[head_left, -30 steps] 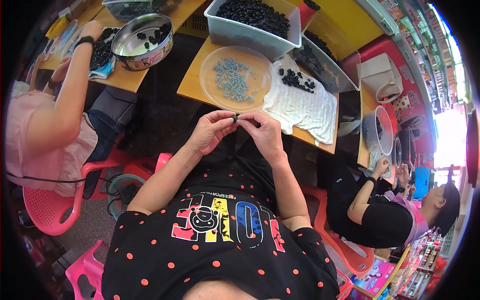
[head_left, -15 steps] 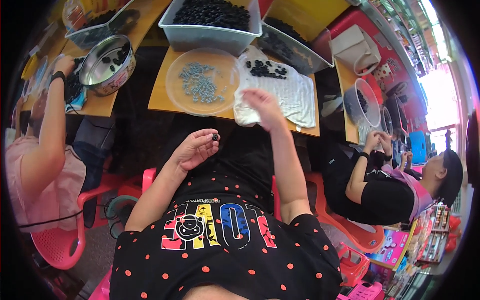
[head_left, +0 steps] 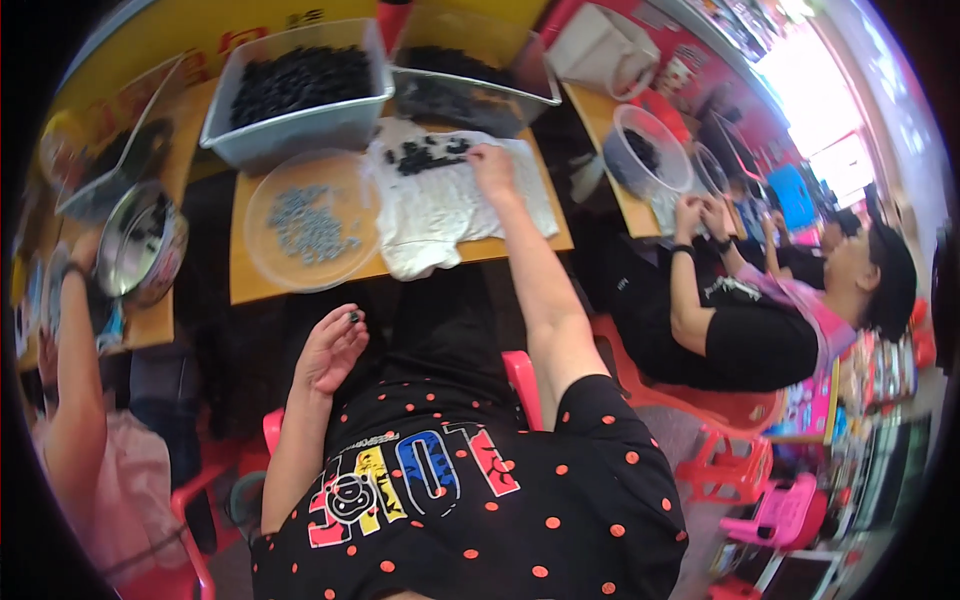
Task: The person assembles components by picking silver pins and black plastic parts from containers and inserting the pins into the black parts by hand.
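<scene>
My left hand (head_left: 333, 350) is in front of the table edge, above my lap. Its thumb and fingertips pinch a small black round part (head_left: 354, 317). Stretched out over the white cloth (head_left: 420, 212), my right hand (head_left: 490, 172) has its fingertips together at the right end of a cluster of small black parts (head_left: 425, 156). Whatever those fingertips grip is too small to make out. To the left of the cloth stands a shallow clear round tray (head_left: 262, 255), with many small silvery metal pieces (head_left: 312, 225) spread in it.
Behind the round tray is a large clear tub (head_left: 290, 140) heaped with black parts. A second tub (head_left: 475, 103) stands behind the cloth. At the left, a person's arm (head_left: 80, 350) is near a metal pot (head_left: 140, 245). Another person (head_left: 740, 335) sits at the right, beside a clear bucket (head_left: 650, 150).
My right hand has reached forward across the cloth to the black parts. The left still holds its small part. The whole view has turned, so the table sits further left.
</scene>
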